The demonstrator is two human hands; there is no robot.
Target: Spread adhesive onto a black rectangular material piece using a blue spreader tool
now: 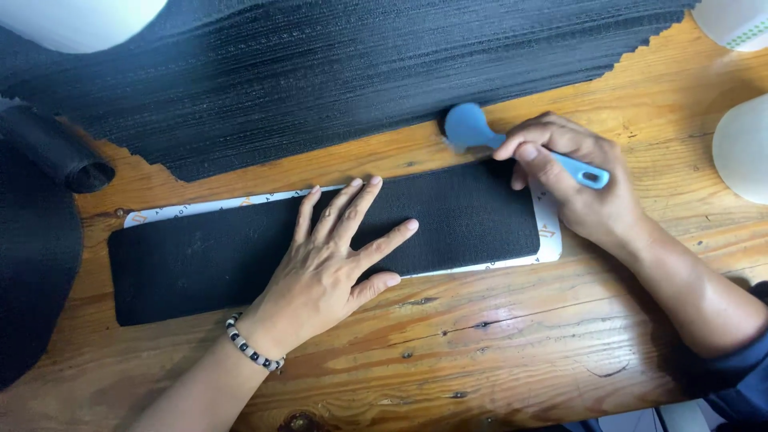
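Head view of two bare hands working on a wooden desk (512,352). A long black fabric strip (200,264) lies flat across the middle of the desk, resting on a white backing sheet (549,232) whose edges show along the strip's far side and at its right end. The left hand (332,264), a beaded bracelet (252,346) at its wrist, lies palm down on the middle of the strip with fingers spread wide, holding nothing. The right hand (572,188) has its grip closed around the handle of a light-blue spatula-like tool (512,144); the tool's rounded head sits at the strip's far right corner, just beside the edge of the stack behind it, and appears slightly blurred. That stack of dark fabric sheets (360,72), with zigzag-cut edges, fills the far side of the desk. A roll of black fabric (56,152) lies at the left edge, and pale rounded objects (742,148) stand at the right edge and in the upper corners
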